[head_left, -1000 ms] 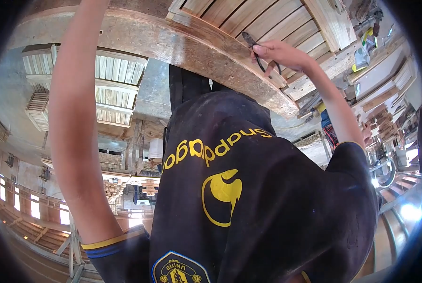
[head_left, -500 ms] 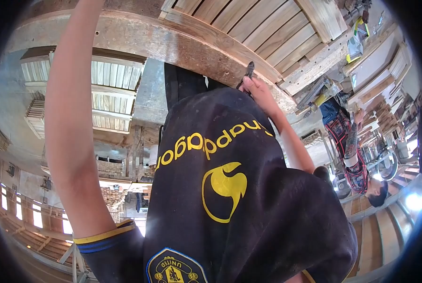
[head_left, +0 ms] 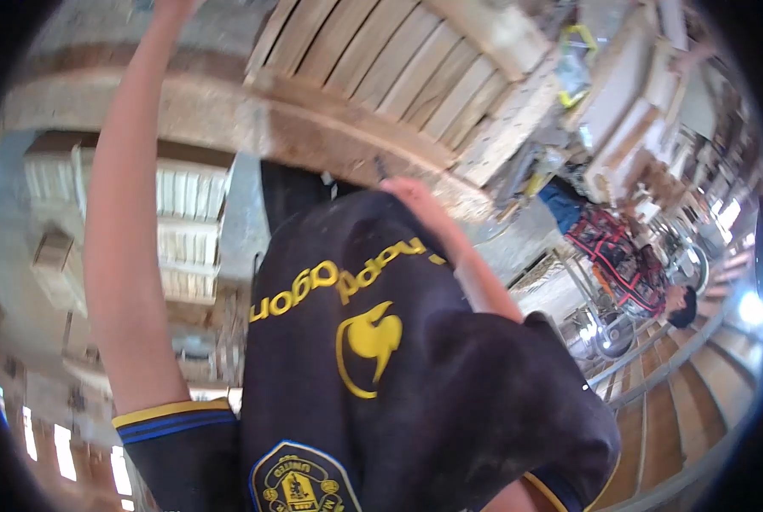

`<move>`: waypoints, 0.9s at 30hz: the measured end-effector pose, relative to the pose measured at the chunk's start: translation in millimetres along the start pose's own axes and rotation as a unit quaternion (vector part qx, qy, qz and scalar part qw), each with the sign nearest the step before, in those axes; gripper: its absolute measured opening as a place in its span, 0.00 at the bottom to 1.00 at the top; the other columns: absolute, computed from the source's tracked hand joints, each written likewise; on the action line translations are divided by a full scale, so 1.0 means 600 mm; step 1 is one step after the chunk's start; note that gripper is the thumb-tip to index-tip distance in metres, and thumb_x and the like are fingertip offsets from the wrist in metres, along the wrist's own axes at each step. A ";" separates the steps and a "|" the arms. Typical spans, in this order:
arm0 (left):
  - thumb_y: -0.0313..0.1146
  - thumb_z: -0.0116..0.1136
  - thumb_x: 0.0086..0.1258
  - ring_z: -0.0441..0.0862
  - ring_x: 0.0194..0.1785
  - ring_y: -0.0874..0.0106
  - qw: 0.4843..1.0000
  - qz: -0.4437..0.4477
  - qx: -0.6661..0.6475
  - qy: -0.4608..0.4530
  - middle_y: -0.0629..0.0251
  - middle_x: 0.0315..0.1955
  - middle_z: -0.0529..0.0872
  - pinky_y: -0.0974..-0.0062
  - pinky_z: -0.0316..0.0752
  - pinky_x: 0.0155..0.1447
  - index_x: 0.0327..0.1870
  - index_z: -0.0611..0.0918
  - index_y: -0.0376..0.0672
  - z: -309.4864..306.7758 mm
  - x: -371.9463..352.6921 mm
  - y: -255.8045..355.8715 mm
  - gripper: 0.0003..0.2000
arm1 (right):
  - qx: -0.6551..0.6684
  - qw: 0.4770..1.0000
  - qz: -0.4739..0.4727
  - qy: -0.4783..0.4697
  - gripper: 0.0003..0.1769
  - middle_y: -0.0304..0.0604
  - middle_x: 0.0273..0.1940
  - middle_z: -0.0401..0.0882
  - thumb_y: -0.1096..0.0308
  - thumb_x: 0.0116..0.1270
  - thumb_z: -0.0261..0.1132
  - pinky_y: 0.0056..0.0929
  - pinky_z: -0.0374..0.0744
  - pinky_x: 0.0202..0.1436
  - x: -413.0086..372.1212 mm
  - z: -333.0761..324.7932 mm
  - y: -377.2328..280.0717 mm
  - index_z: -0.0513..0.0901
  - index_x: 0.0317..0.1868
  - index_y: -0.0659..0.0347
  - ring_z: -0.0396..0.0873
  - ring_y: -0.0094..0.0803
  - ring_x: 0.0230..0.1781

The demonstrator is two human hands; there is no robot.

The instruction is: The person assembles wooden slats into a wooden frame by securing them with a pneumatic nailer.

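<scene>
My left hand [head_left: 175, 6] is cut off by the top edge of the view, and its fingers are hidden. Near the edge of the wooden bench [head_left: 202, 115], my right hand [head_left: 405, 189] is closed round a small dark tool [head_left: 380, 167], blurred by motion. Beyond that hand, a slatted wooden panel [head_left: 381, 64] lies on the bench. My dark shirt [head_left: 449, 384] fills the middle of the view.
Slatted wooden pieces [head_left: 185, 200] stand at the left beyond the bench. At the right are a person in a red and dark patterned top [head_left: 616, 256], a yellow-edged item [head_left: 574, 68] and wooden boards [head_left: 624, 136].
The view has shifted, so the panel and the other person appear further left. My right hand also appears further left and slightly lower, still with the dark tool. Less of my left hand shows than of its forearm.
</scene>
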State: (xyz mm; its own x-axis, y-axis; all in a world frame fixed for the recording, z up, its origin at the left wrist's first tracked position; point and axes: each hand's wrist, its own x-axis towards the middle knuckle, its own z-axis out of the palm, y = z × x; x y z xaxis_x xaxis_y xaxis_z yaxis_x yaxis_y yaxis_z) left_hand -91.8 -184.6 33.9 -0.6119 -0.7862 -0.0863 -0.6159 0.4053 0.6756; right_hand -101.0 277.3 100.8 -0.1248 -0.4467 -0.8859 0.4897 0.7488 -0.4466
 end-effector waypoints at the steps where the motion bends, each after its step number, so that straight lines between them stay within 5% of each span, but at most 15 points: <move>1: 0.40 0.54 0.62 0.68 0.21 0.75 1.000 0.015 -0.021 0.012 0.65 0.15 0.73 0.70 0.64 0.28 0.24 0.75 0.37 -0.002 -0.004 0.005 0.14 | 0.033 0.999 0.013 0.006 0.20 0.26 0.27 0.76 0.52 0.71 0.59 0.20 0.73 0.36 -0.001 0.002 0.013 0.80 0.31 0.62 0.71 0.15 0.32; 4: 0.44 0.55 0.65 0.73 0.24 0.66 0.996 0.083 0.018 -0.001 0.57 0.20 0.77 0.67 0.68 0.33 0.29 0.78 0.37 -0.002 0.008 -0.019 0.17 | 0.022 0.998 -0.035 0.042 0.24 0.26 0.22 0.64 0.50 0.71 0.58 0.22 0.64 0.27 -0.003 -0.008 0.021 0.69 0.23 0.59 0.61 0.15 0.25; 5: 0.45 0.56 0.64 0.74 0.23 0.63 0.998 0.063 0.001 -0.006 0.58 0.19 0.77 0.66 0.68 0.32 0.28 0.77 0.37 -0.006 0.002 -0.008 0.17 | -0.046 0.994 -0.085 0.057 0.23 0.27 0.20 0.65 0.51 0.72 0.57 0.21 0.63 0.26 0.007 -0.023 0.027 0.70 0.23 0.58 0.61 0.16 0.23; 9: 0.38 0.57 0.64 0.69 0.21 0.68 0.997 0.044 -0.069 -0.004 0.60 0.17 0.74 0.71 0.66 0.30 0.27 0.75 0.36 -0.009 -0.005 0.004 0.13 | 0.015 0.991 -0.051 0.124 0.21 0.31 0.20 0.72 0.53 0.73 0.55 0.20 0.66 0.26 0.017 -0.060 -0.081 0.74 0.26 0.59 0.67 0.18 0.21; 10: 0.38 0.57 0.64 0.69 0.21 0.68 0.996 0.053 -0.066 0.001 0.60 0.17 0.74 0.71 0.66 0.30 0.27 0.75 0.36 -0.010 -0.009 0.008 0.13 | 0.013 0.977 -0.120 0.178 0.21 0.32 0.20 0.72 0.54 0.72 0.55 0.22 0.67 0.26 0.031 -0.080 -0.105 0.75 0.25 0.60 0.68 0.19 0.21; 13: 0.36 0.57 0.64 0.69 0.21 0.69 0.997 0.044 -0.065 0.004 0.60 0.17 0.74 0.71 0.66 0.30 0.27 0.75 0.37 -0.010 -0.006 0.013 0.12 | -0.041 0.920 -0.222 0.321 0.20 0.40 0.19 0.74 0.56 0.70 0.57 0.29 0.70 0.26 0.099 -0.163 -0.173 0.76 0.27 0.64 0.73 0.28 0.20; 17: 0.37 0.57 0.64 0.69 0.21 0.72 0.998 0.035 -0.048 0.019 0.61 0.16 0.75 0.71 0.66 0.30 0.26 0.76 0.36 -0.010 -0.006 0.015 0.12 | -0.201 0.805 -0.300 0.470 0.19 0.58 0.24 0.76 0.56 0.65 0.60 0.44 0.72 0.31 0.172 -0.275 -0.318 0.78 0.30 0.67 0.77 0.54 0.26; 18: 0.37 0.57 0.64 0.69 0.20 0.72 0.998 0.022 -0.060 0.014 0.61 0.16 0.75 0.72 0.66 0.30 0.26 0.75 0.36 -0.012 -0.010 0.021 0.12 | -0.270 0.746 -0.348 0.500 0.19 0.60 0.26 0.78 0.56 0.64 0.61 0.47 0.73 0.33 0.208 -0.315 -0.348 0.78 0.29 0.67 0.77 0.58 0.28; 23: 0.36 0.58 0.63 0.67 0.19 0.78 0.995 -0.033 -0.094 0.014 0.66 0.13 0.73 0.74 0.65 0.28 0.25 0.76 0.36 -0.011 -0.017 0.031 0.12 | -0.359 0.706 -0.372 0.485 0.19 0.60 0.26 0.78 0.56 0.61 0.62 0.47 0.76 0.37 0.339 -0.439 -0.479 0.79 0.28 0.67 0.79 0.58 0.32; 25: 0.35 0.59 0.63 0.66 0.19 0.80 0.997 -0.035 -0.072 0.000 0.68 0.13 0.73 0.76 0.64 0.27 0.27 0.77 0.36 -0.013 -0.011 0.026 0.11 | -0.421 0.721 -0.385 0.393 0.19 0.59 0.26 0.79 0.55 0.60 0.63 0.46 0.77 0.40 0.360 -0.478 -0.514 0.79 0.25 0.67 0.80 0.56 0.33; 27: 0.36 0.59 0.63 0.67 0.19 0.79 0.995 -0.059 -0.084 -0.007 0.67 0.14 0.74 0.76 0.65 0.27 0.27 0.78 0.36 -0.013 -0.011 0.026 0.11 | -0.346 0.690 -0.340 0.538 0.20 0.58 0.32 0.82 0.51 0.57 0.66 0.43 0.78 0.40 0.378 -0.528 -0.539 0.83 0.34 0.62 0.81 0.53 0.36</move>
State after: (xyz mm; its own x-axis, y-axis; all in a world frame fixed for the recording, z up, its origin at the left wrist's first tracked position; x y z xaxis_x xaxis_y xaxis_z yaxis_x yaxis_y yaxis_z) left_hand -93.7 -176.9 51.0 -0.5473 -0.8170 -0.1816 -0.5933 0.2256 0.7727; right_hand -561.0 88.8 4.9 -0.8728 -0.4665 0.1438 -0.4798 0.7656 -0.4285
